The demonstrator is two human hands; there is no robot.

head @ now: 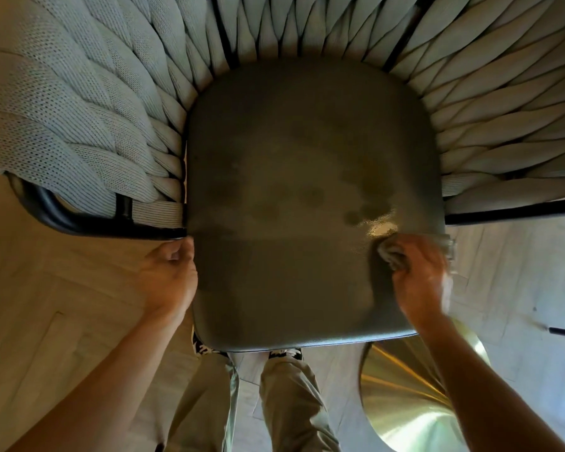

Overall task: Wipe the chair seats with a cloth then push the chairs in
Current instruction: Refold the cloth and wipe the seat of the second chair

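Chair seat (307, 197): centre frame, damp streaks mid-surface; wiping judged underway, not finished. Right hand (419, 275), 4 o'clock: fingers bunched round cloth (390, 254) at seat edge. Left hand (170, 275), 8 o'clock: gripping seat rim. Push-in not yet done.
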